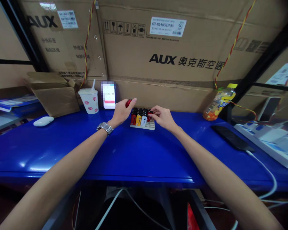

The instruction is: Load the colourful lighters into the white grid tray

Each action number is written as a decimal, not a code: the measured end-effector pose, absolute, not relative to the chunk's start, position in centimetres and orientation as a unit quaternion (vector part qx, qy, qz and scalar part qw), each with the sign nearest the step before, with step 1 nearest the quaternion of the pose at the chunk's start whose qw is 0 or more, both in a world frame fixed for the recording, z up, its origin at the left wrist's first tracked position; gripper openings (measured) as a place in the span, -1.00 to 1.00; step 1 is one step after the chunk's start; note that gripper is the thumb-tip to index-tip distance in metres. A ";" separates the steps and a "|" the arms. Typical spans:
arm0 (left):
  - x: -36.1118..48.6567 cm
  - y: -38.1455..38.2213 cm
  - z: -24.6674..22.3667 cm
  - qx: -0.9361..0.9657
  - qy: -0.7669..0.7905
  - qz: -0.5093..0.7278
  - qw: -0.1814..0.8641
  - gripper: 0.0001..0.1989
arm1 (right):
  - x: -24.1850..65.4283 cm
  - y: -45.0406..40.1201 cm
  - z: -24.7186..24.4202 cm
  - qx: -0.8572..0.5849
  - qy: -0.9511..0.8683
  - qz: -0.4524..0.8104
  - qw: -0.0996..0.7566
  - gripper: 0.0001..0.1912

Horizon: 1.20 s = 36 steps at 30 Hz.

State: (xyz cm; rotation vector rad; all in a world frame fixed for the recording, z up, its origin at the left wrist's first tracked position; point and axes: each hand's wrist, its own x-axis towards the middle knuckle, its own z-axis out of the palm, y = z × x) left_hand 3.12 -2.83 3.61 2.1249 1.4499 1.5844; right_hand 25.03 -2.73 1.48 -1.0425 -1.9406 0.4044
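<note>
Red lighter (pixel 128 103) slants up-right in left hand (pixel 122 112).

Glossy plastic lighters (pixel 138 120), matt cardboard cartons (pixel 134 64), glossy tabletop (pixel 139 150)

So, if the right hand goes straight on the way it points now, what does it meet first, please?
The right hand would first meet the red lighter at the right end of the white tray. Its fingertips look to be at it, though the depth is hard to judge.
</note>
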 end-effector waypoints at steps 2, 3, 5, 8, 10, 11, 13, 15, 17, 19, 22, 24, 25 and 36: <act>3.4 -3.0 3.7 0.702 0.471 0.531 0.052 -0.53 | 24.9 -2.9 1.6 -0.426 -0.797 0.105 0.415 -0.86; 3.5 -3.1 3.7 0.704 0.466 0.534 0.048 -0.56 | 24.9 -2.9 1.6 -0.430 -0.805 0.067 0.404 -0.84; 3.7 -3.2 3.7 0.711 0.449 0.539 0.044 -0.64 | 25.0 -2.9 1.3 -0.435 -0.818 -0.001 0.376 -0.74; 3.9 -3.4 3.6 0.730 0.412 0.544 0.033 -0.78 | 25.0 -3.0 1.0 -0.439 -0.831 -0.046 0.340 -0.54; 4.0 -3.6 3.7 0.745 0.385 0.544 0.013 -0.82 | 24.9 -3.3 1.2 -0.437 -0.826 -0.049 0.352 -0.49; 4.1 -3.7 3.7 0.753 0.372 0.543 0.000 -0.83 | 24.8 -3.5 1.4 -0.433 -0.820 -0.045 0.371 -0.49; 4.2 -3.9 3.8 0.767 0.345 0.540 -0.032 -0.83 | 24.5 -4.1 2.0 -0.421 -0.804 -0.030 0.420 -0.51; 4.4 -4.1 3.9 0.779 0.319 0.536 -0.062 -0.81 | 24.1 -4.8 2.8 -0.404 -0.790 -0.008 0.460 -0.54; 4.7 -4.4 3.9 0.795 0.297 0.523 -0.085 -0.80 | 23.6 -5.5 3.4 -0.388 -0.782 0.019 0.487 -0.57; 5.1 -4.7 3.8 0.816 0.278 0.496 -0.102 -0.82 | 23.0 -6.0 3.7 -0.369 -0.777 0.048 0.507 -0.59; 5.4 -4.9 3.5 0.842 0.253 0.463 -0.117 -0.84 | 22.6 -6.3 3.9 -0.356 -0.771 0.096 0.520 -0.61; 5.5 -4.9 3.5 0.844 0.240 0.464 -0.123 -0.80 | 22.6 -6.1 3.9 -0.359 -0.757 0.126 0.531 -0.61; 5.4 -4.9 3.4 0.840 0.236 0.471 -0.127 -0.76 | 22.8 -5.8 3.9 -0.362 -0.746 0.142 0.541 -0.61; 4.3 -3.5 3.0 0.748 0.375 0.547 -0.012 -0.84 | 27.9 -1.9 1.5 -0.378 -0.706 0.310 0.512 -0.56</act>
